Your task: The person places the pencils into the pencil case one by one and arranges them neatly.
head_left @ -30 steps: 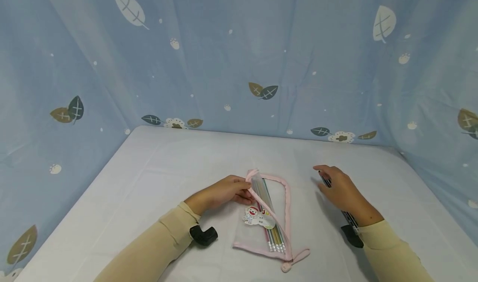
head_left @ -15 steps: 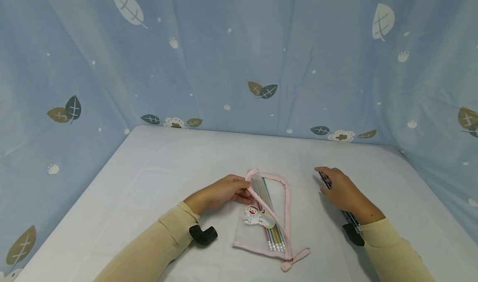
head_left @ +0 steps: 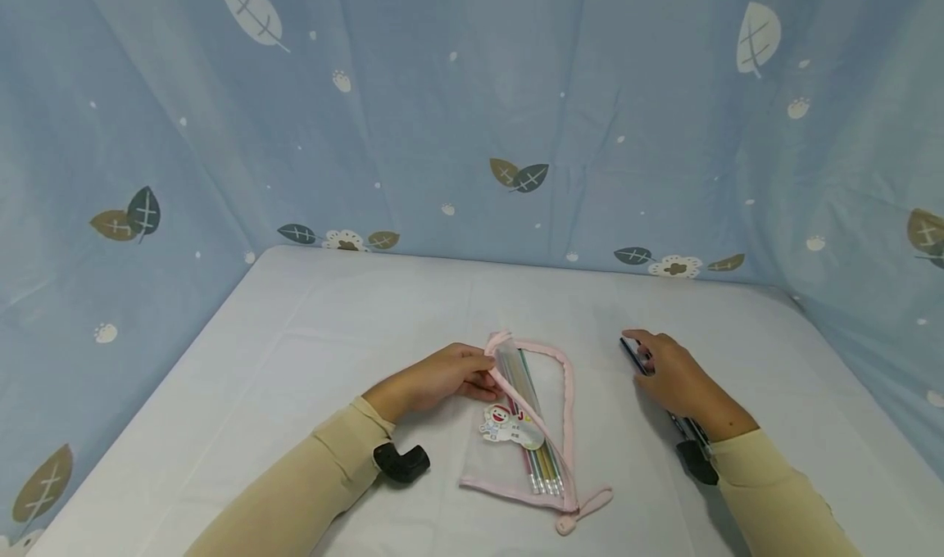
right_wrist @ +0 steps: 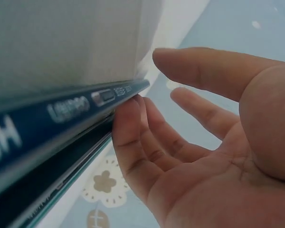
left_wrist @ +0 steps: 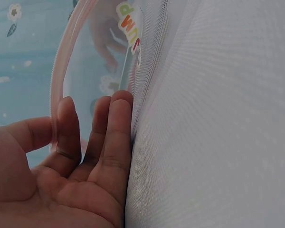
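Note:
A see-through mesh zip pouch with a pink edge and cartoon label lies on the white table, its flap partly lifted. Several pencils with metal ends show inside it. My left hand pinches the pouch's pink zip edge between thumb and index finger; the other fingers lie behind the mesh. To the right, my right hand hovers over several dark pencils, partly hidden beneath it. In the right wrist view, fingertips touch a dark blue pencil with printed lettering, while the thumb stands apart.
A pink pull loop with a round charm hangs from the pouch's near right corner. Black wrist mounts sit on both sleeves. A blue leaf-print curtain borders the white table at the back and sides.
Under my right hand the dark pencils have shifted slightly, and a pencil end shows farther out to the left of the fingers. My left hand and the pouch stay in place.

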### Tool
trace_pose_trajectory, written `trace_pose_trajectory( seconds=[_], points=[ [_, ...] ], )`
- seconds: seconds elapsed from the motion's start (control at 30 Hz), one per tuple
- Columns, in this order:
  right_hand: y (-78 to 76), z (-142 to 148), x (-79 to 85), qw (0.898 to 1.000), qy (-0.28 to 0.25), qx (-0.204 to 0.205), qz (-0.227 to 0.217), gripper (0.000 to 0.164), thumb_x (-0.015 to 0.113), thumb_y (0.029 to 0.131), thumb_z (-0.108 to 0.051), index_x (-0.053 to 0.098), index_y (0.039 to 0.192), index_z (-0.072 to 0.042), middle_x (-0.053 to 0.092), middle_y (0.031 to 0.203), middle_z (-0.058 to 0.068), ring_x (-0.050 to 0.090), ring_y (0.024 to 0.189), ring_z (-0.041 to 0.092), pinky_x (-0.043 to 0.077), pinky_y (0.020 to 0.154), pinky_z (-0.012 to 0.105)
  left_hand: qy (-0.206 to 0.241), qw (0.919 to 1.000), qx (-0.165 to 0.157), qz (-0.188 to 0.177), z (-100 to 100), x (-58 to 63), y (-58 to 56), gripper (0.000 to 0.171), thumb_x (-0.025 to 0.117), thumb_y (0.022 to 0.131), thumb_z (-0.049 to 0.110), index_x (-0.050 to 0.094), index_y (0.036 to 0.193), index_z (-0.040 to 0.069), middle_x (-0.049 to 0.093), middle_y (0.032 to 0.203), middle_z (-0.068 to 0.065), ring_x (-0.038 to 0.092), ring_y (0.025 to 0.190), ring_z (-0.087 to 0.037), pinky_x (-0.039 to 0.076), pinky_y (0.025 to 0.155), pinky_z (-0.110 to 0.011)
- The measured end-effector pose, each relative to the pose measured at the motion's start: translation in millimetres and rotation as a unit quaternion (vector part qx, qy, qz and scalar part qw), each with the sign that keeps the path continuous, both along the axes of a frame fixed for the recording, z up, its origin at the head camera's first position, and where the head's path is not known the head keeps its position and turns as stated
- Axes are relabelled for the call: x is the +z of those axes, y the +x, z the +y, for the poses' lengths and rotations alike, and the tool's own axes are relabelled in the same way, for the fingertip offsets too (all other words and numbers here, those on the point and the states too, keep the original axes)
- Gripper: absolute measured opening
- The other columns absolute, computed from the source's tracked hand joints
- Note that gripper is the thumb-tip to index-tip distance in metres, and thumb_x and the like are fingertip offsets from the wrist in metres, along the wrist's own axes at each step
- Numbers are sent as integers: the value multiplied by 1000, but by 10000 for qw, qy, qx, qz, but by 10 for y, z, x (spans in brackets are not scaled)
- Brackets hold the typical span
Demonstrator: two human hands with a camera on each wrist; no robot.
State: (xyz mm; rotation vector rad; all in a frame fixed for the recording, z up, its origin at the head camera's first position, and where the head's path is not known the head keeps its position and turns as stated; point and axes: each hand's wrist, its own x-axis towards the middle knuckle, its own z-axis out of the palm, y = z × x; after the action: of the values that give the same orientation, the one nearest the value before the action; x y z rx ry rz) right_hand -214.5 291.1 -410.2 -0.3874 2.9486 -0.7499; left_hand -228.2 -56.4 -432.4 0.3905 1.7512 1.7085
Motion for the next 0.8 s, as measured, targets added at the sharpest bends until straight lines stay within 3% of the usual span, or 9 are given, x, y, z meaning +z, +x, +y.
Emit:
trace_pose_trajectory(
  seconds=[0.4, 0.8],
  points=[
    [20, -8, -48, 9993, 159, 181, 276, 70, 67, 79, 12, 42, 145, 7, 62, 105, 24, 61, 90, 29, 56, 72, 43, -27, 10000, 34, -2, 4, 4, 3, 29, 42, 107, 14, 62, 99, -5, 65, 87, -6, 71, 90, -16, 59, 90, -34],
    [7, -44, -8, 9998, -124, 35, -162, 73, 63, 78, 12, 40, 146, 4, 63, 104, 26, 64, 81, 24, 54, 61, 32, -1, 10000, 39, 5, -8, 9, 10, 29, 40, 107, 13, 62, 99, -5, 65, 88, -6, 70, 90, -16, 59, 91, -35]
  ],
)
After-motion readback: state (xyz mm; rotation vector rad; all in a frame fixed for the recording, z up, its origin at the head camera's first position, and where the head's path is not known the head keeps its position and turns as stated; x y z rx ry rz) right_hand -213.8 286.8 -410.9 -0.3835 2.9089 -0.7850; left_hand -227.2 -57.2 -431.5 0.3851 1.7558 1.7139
